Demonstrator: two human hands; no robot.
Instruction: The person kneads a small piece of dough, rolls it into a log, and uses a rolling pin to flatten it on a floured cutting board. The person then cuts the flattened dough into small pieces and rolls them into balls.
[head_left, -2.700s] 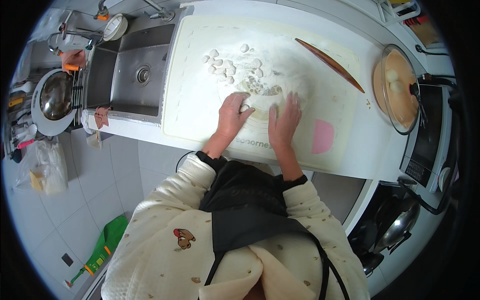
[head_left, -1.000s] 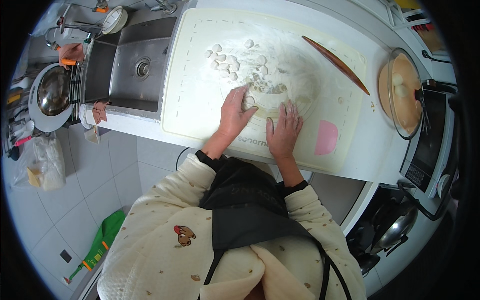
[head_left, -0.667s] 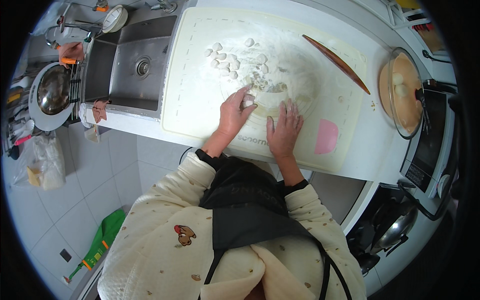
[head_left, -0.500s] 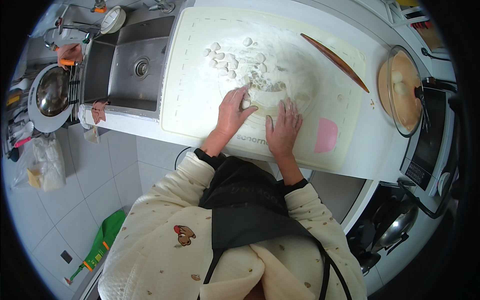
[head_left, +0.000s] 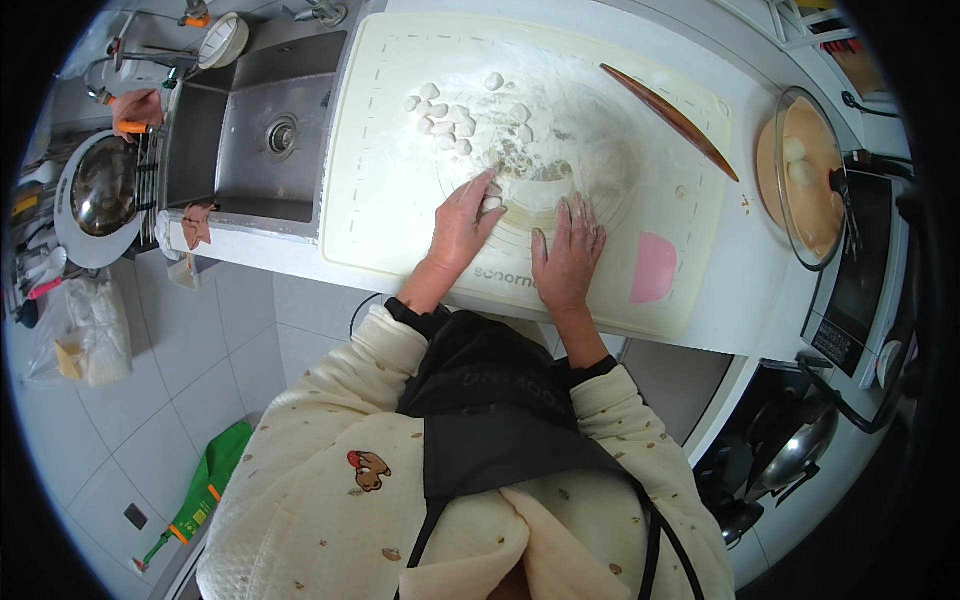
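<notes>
Thumb drawn inward, our left hand (head_left: pixel 460 222) closely cups one dough piece (head_left: pixel 491 203); grip unclear. Our right hand (head_left: pixel 568 257): unclenched.

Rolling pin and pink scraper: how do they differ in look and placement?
The rolling pin is brown, long and tapered; the scraper is pink, broad and half-round. The rolling pin lies slantwise higher in the view, the scraper lower. Both lie on the pale mat.

Left hand (head_left: pixel 460 222) cupped at dough piece (head_left: pixel 491 204); right hand (head_left: pixel 567 256) on mat (head_left: pixel 370 205) near 1 pink scraper (head_left: pixel 655 268)
</notes>
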